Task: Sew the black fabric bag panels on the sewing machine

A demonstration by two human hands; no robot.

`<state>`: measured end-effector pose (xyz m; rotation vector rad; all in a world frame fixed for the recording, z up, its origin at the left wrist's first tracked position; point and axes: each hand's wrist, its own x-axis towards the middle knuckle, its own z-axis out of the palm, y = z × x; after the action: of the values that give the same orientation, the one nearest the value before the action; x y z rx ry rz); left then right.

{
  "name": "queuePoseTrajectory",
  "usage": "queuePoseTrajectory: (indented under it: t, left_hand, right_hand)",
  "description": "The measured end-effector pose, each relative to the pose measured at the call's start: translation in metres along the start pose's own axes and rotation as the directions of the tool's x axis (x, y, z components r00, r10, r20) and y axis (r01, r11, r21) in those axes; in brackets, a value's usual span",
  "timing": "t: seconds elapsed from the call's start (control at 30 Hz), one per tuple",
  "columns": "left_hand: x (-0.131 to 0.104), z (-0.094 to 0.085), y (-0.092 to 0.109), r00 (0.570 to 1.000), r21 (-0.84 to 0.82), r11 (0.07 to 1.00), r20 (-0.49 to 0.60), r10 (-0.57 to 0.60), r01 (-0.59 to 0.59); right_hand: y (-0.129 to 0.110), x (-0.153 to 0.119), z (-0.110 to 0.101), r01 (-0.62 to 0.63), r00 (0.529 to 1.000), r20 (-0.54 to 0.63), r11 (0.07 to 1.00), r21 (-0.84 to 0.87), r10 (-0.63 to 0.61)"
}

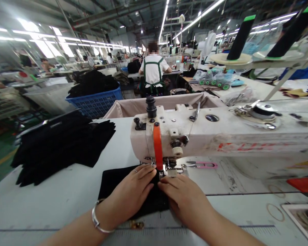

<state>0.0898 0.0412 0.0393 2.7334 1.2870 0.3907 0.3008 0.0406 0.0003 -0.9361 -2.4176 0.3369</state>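
My left hand (pixel 133 191) lies loosely open on black cloth (pixel 152 201) below the sewing machine (pixel 195 133) head; my right hand (pixel 186 193) — more curled — touches the cloth's right side, its grip unclear.

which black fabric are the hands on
The fabric piece at the sewing machine, under the left hand and right hand; the tabletop stack and basket heap lie untouched.
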Motion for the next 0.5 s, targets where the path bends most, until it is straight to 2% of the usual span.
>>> queuePoseTrajectory:
  t: [0.23, 0.37, 0.5]
  left_hand:
    - [-0.037, -0.003, 0.016, 0.991, 0.013, 0.998, 0.125, 0.055, -0.057]
    - [-0.046, 0.003, 0.021, 0.993, 0.016, 0.998, 0.103, 0.063, -0.065]
    - [-0.046, 0.006, 0.023, 0.993, 0.053, 0.992, 0.043, 0.108, -0.11]
  right_hand:
    - [0.008, 0.001, -0.018, 0.003, 0.999, 0.049, 0.985, 0.174, -0.012]
    - [0.008, 0.002, -0.025, 0.009, 0.997, 0.075, 0.985, 0.173, -0.022]
    - [0.005, 0.001, -0.022, 0.03, 0.995, 0.093, 0.993, 0.115, -0.041]
